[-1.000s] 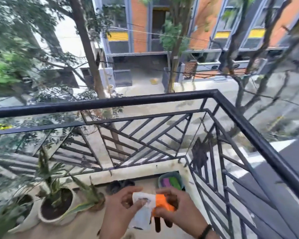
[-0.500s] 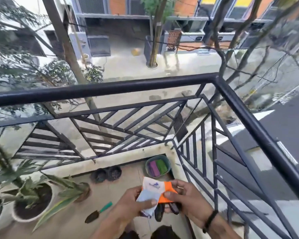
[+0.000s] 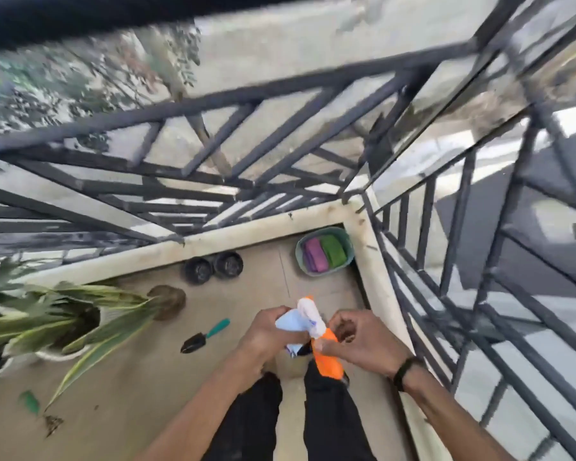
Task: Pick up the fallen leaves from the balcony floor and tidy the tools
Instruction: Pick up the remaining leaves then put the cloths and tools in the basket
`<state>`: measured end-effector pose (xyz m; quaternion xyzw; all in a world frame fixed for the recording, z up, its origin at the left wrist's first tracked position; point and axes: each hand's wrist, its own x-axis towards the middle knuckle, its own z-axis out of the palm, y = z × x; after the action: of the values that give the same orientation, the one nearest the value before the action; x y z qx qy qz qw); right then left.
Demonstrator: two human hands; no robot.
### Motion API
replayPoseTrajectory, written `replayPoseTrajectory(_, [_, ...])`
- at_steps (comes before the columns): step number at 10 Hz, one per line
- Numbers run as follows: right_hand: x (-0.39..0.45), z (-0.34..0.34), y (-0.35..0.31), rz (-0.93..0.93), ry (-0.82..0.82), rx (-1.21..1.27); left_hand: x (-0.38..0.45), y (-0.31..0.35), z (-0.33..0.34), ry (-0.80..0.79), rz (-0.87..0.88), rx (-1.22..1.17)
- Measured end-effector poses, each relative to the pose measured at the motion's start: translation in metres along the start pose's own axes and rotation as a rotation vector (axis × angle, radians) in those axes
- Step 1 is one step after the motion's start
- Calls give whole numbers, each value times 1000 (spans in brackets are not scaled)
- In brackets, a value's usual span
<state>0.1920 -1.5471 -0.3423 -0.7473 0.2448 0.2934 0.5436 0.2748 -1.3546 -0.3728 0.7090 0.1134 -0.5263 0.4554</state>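
Both of my hands hold a folded white and orange bag (image 3: pixel 313 322) in front of me, above my legs. My left hand (image 3: pixel 271 331) grips its white part. My right hand (image 3: pixel 359 341) pinches the orange part. On the balcony floor (image 3: pixel 147 377) lies a small black trowel with a teal handle (image 3: pixel 205 336), to the left of my hands. A dry brown fallen leaf (image 3: pixel 52 424) and a small green piece (image 3: pixel 30 401) lie at the lower left.
A green tub (image 3: pixel 325 251) with purple and green cloths stands in the far corner. Two empty black pots (image 3: pixel 213 267) sit by the ledge. A brown pot (image 3: pixel 170 301) and a white potted plant (image 3: pixel 60 324) stand at left. A dark metal railing (image 3: pixel 413 227) encloses the balcony.
The view has tilted down from the street to the balcony floor. My hands have turned the white and orange bag, and the orange part now points down toward my legs.
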Motion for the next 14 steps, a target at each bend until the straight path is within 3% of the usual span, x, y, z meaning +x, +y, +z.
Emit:
replayPoseTrajectory(2, [201,-20,121,59,104,-175,224,-38,23,129,-31,-23])
replayPoseTrajectory(3, [326,-25,196,111,404,-336,350,-84,40,236,-180,-35])
replayPoseTrajectory(4, [390,-17,228,85,540,-473,417,-116,51,224,-190,9])
replayPoseTrajectory(5, [470,20,267,130,585,-657,482,-141,63,192,-143,54])
replayPoseTrajectory(6, [504,51,285,168,576,-679,512,-167,75,195,-130,14])
replayPoseTrajectory(7, [539,86,310,152,407,-658,513,-175,75,143,-123,-70])
replayPoseTrajectory(9, [543,86,313,119,61,-699,507,-177,64,58,-77,-10])
replayPoseTrajectory(10, [527,76,306,133,17,-706,488,-171,54,55,-51,38])
replayPoseTrajectory(12, [423,54,246,131,144,-599,386,-155,2,141,-45,127])
replayPoseTrajectory(14, [258,47,154,45,114,-460,208,-116,-42,248,-103,102])
